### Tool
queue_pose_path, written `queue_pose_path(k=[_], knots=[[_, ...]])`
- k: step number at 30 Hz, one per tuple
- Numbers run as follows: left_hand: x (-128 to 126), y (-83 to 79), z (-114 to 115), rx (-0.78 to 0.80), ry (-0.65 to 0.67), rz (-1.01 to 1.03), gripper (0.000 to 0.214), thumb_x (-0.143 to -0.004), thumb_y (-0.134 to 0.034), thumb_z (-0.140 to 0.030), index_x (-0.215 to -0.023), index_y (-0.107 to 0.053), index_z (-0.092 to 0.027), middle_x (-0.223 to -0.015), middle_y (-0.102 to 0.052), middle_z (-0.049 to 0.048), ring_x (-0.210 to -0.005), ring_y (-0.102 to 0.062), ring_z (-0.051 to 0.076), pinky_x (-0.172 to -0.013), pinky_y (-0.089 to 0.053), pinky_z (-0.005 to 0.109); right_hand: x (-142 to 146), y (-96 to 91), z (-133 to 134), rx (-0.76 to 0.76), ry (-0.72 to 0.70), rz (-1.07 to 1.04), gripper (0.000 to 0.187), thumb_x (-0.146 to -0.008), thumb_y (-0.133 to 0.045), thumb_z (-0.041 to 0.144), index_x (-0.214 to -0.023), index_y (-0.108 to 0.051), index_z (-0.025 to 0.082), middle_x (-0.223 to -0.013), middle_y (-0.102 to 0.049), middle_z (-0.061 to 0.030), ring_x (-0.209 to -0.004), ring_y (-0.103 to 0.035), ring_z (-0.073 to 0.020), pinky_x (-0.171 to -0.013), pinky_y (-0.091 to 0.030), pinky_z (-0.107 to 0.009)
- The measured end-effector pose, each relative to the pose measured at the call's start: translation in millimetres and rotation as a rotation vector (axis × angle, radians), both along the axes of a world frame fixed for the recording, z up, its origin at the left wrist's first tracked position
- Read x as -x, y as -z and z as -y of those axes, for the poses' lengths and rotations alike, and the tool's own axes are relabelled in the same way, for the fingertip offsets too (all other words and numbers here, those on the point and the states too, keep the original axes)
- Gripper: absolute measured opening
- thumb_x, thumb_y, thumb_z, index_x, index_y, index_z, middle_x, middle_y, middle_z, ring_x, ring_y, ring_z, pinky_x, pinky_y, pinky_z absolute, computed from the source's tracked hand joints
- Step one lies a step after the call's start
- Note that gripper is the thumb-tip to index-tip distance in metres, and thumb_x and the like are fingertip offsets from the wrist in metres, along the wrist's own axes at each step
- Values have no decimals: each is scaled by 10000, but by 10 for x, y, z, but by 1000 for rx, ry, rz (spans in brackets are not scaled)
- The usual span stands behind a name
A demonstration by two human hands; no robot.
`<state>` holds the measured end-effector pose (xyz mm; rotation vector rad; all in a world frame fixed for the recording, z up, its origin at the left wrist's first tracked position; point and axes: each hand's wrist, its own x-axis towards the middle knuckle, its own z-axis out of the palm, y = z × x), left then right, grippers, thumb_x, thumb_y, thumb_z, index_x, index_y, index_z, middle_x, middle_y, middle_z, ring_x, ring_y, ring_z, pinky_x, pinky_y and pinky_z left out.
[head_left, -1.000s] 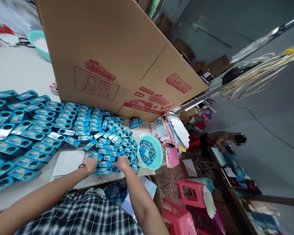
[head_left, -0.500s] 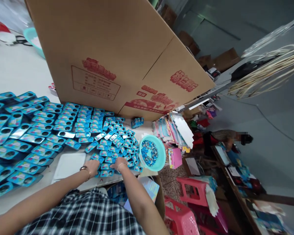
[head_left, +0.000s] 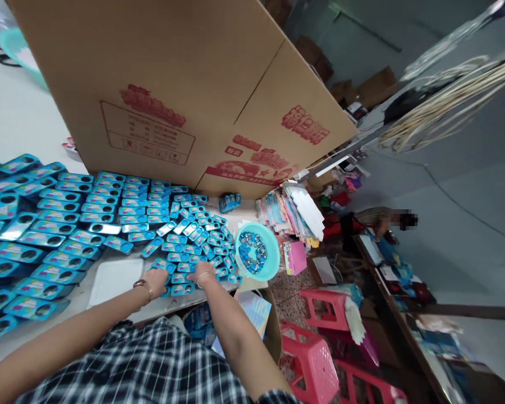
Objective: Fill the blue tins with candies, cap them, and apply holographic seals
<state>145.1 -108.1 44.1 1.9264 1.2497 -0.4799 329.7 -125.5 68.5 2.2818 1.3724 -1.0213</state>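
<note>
Rows of small blue boxes with a round dark spot on top (head_left: 59, 216) cover the table. My left hand (head_left: 155, 281) is closed at the near left edge of a cluster of these boxes (head_left: 180, 278), its fingertips mostly hidden among them. Against the right side of the same cluster rests my right hand (head_left: 202, 274), fingers curled down on the boxes. Just left of my left hand lies a white square tray (head_left: 116, 278). Beyond my right hand stands a turquoise basin (head_left: 271, 247) holding many small shiny round pieces (head_left: 252, 252).
A large cardboard box (head_left: 160, 56) rises behind the boxes. Stacked printed cards (head_left: 294, 207) and a pink box (head_left: 294, 257) are at the right. Below the table edge sits an open carton (head_left: 273, 331). Pink stools (head_left: 315, 359) stand on the floor; another person (head_left: 372, 219) works farther away.
The view has shifted slightly, so the scene sits a little left and higher. Both hands stay at the same cluster of blue boxes, with little visible movement.
</note>
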Motion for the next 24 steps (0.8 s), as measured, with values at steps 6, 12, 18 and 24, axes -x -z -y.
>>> queue_pose_path(k=[6,12,18,24], knots=[[367,-168,-119,170,-344,239,457,-728,-681,-604,-715,-626,-150,-774,-696,116,-773,-676,259,-662,-508,340,-226,-166,447,-141,183,-280,366,-977,-364,407,-1171,-607,215,-856,-717,-19,-626,-656,-124,-530,-487,-199],[854,-336,-119,400,-694,605,647,-844,-330,-773,-916,-593,-186,-903,-699,84,-674,-639,141,-498,-466,229,-252,-105,759,-175,303,-392,437,-926,-308,195,-1317,-501,161,-955,-739,-70,-671,-680,-140,-552,-496,-208],[1020,-255,90,756,-1213,847,291,-916,-532,-473,-960,-621,-199,-961,-713,77,-672,-650,114,-522,-507,210,-104,13,778,-47,170,-283,294,-923,-433,253,-1106,-648,171,-905,-757,-75,-749,-713,-195,-609,-552,-275],[1074,-207,185,872,-1289,998,327,-685,-823,-246,-989,-717,-190,-1019,-750,93,-819,-713,187,-643,-586,251,44,64,495,49,-75,-21,288,-758,-694,356,-953,-740,149,-1116,-731,-178,-1056,-693,-341,-870,-557,-416]])
